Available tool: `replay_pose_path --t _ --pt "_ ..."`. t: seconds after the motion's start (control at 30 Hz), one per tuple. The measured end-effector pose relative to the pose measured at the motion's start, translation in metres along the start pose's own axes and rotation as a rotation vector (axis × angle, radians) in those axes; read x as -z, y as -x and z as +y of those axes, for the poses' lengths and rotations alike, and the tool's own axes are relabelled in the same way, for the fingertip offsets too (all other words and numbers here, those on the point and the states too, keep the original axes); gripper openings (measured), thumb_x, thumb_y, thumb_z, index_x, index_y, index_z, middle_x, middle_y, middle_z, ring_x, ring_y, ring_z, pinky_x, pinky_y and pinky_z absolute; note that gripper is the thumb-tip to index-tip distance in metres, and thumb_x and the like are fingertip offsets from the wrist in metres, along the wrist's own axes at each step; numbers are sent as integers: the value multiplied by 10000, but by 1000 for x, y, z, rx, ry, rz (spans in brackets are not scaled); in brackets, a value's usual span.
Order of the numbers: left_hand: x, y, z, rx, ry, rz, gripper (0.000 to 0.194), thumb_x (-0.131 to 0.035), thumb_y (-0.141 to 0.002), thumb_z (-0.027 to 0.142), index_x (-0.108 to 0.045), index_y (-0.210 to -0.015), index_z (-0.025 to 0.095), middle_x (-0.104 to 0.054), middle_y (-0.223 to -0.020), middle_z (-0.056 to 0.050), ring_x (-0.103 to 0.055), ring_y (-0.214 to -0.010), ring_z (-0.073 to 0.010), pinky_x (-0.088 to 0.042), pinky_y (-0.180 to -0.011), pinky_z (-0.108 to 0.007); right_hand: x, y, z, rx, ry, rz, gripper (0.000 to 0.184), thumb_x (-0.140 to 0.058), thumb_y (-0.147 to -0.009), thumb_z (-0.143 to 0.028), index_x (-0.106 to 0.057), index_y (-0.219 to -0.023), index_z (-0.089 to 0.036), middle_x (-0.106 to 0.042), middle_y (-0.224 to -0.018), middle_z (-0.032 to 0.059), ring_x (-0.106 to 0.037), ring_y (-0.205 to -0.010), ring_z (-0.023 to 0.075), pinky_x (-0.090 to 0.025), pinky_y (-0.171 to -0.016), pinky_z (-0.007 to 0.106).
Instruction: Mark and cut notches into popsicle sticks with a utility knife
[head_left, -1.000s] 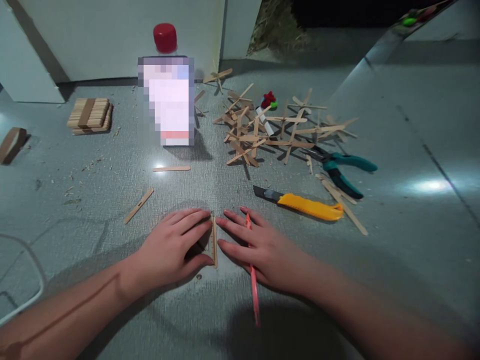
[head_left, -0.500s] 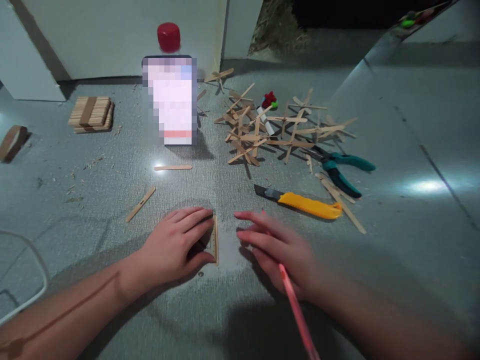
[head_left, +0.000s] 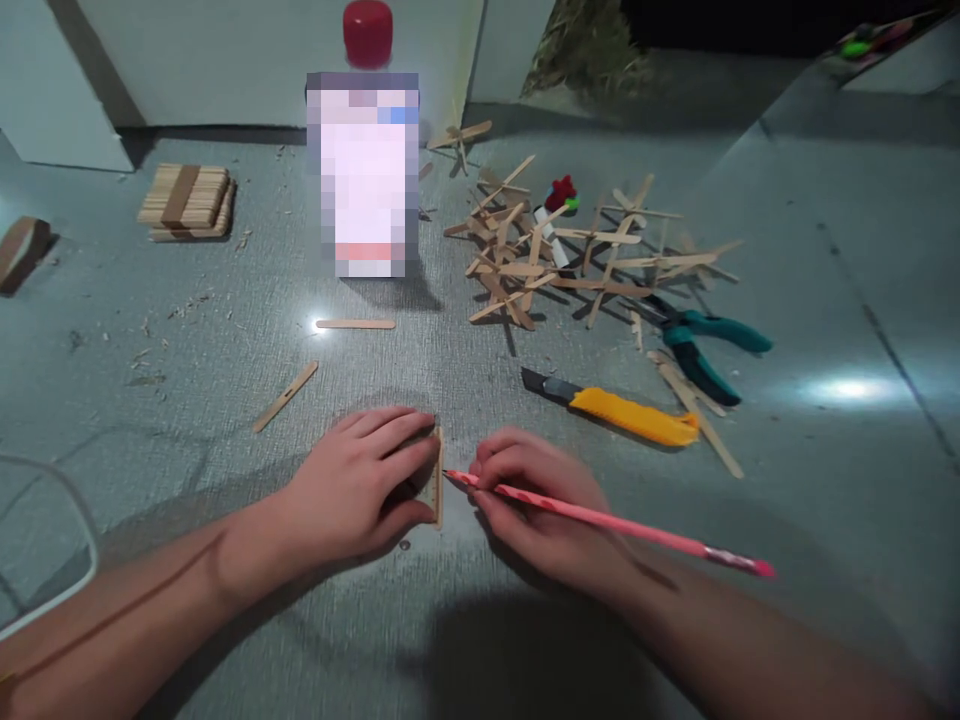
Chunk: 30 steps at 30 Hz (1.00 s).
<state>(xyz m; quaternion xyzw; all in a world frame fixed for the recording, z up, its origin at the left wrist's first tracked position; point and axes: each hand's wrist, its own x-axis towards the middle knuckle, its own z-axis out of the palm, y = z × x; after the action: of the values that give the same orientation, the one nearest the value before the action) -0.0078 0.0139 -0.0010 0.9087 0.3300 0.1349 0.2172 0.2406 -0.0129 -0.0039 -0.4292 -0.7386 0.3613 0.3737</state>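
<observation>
My left hand (head_left: 367,480) curves over a small ruler (head_left: 433,492) and a wooden craft stick (head_left: 441,478), pressing them to the floor. Most of the ruler is hidden under the palm; tick marks show along its edge. A pink pencil (head_left: 600,517) is pinched in my right hand (head_left: 544,500), its tip at the right edge of the craft stick. Beyond my right hand lies a yellow utility knife (head_left: 634,415). Two loose craft sticks, one flat (head_left: 356,324) and one slotted (head_left: 286,396), lie ahead of my left hand.
Crossed craft-stick pieces (head_left: 517,255) pile up ahead, beside green-handled pliers (head_left: 701,345). At the left sits a banded bundle of sticks (head_left: 184,200). A blurred-out phone (head_left: 367,180) leans before a red-capped bottle (head_left: 367,35). A white cable (head_left: 82,520) curves at left.
My right hand has closed its fingers on the pencil and swung it round, bringing the tip to the craft stick. My left hand stays on the ruler. The view has shifted slightly.
</observation>
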Motion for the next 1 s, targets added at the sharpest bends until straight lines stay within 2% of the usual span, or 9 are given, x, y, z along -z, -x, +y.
replay_pose_path --t 0.37,0.6,0.73,1.0 --pt "2 -1 2 4 -8 -23 494 -681 -993 481 -647 -1380 175 -620 -1491 -175 -572 -1384 -366 -531 -1114 -569 -4 2 6 -38 3 62 297 -739 -896 -159 -519 -716 -241 -713 -786 -29 -666 -627 115 -508 -571 248" --pt "0 -1 1 12 -21 -19 518 -702 -977 511 -659 -1373 180 -618 -1493 -173 -580 -1374 -369 -542 -1096 -555 -3 3 6 -87 8 56 304 -732 -904 -180 -509 -708 -249 -717 -805 -14 -667 -644 137 -510 -580 283" --pt "-1 0 2 22 -19 -23 526 -720 -968 506 -667 -1378 182 -578 -1553 -169 -570 -1393 -371 -528 -1123 -566 -3 2 5 -70 19 52 297 -723 -906 -184 -513 -708 -251 -718 -801 -10 -672 -645 142 -512 -575 285" --pt "2 -2 2 6 -48 -31 513 -722 -967 490 -674 -1366 172 -588 -1539 -174 -573 -1389 -385 -539 -1100 -582 -4 1 4 -60 33 67 309 -718 -914 -207 -501 -702 -258 -719 -783 -11 -663 -616 146 -513 -553 296"
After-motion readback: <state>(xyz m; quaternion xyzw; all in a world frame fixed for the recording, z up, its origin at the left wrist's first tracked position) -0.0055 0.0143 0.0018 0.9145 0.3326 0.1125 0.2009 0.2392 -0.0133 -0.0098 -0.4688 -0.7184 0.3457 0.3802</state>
